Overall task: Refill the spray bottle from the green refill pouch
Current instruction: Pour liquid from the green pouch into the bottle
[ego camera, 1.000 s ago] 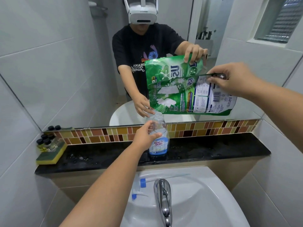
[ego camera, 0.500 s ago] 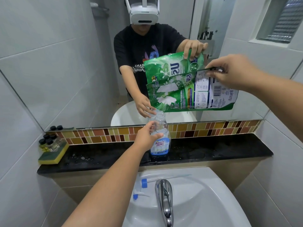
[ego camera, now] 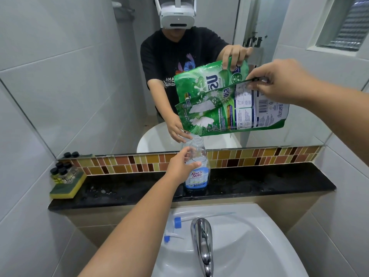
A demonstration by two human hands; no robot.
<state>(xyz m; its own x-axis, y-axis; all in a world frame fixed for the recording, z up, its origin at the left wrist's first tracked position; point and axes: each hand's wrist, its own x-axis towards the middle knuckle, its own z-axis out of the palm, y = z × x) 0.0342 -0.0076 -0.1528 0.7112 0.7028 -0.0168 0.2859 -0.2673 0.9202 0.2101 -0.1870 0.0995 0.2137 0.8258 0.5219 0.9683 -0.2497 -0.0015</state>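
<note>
A clear spray bottle (ego camera: 198, 172) with a blue-and-white label stands uncapped on the black ledge (ego camera: 259, 184). My left hand (ego camera: 182, 163) is wrapped around its shoulder. The green refill pouch (ego camera: 229, 114) hangs tilted on its side above the bottle, its lower left corner right over the open neck. My right hand (ego camera: 279, 80) pinches the pouch's upper right edge. I cannot make out any liquid flowing. The bottle's blue-and-white spray head (ego camera: 173, 226) with its dip tube lies in the sink.
A white sink (ego camera: 249, 246) with a chrome tap (ego camera: 201, 242) sits below the ledge. At the ledge's left end, several small black-capped bottles (ego camera: 61, 172) stand on a yellow-green sponge (ego camera: 65, 186). The mirror (ego camera: 99, 76) behind reflects a person and the pouch.
The pouch has sunk a little, bringing its lower left corner closer over the bottle's mouth. My left hand stays on the bottle.
</note>
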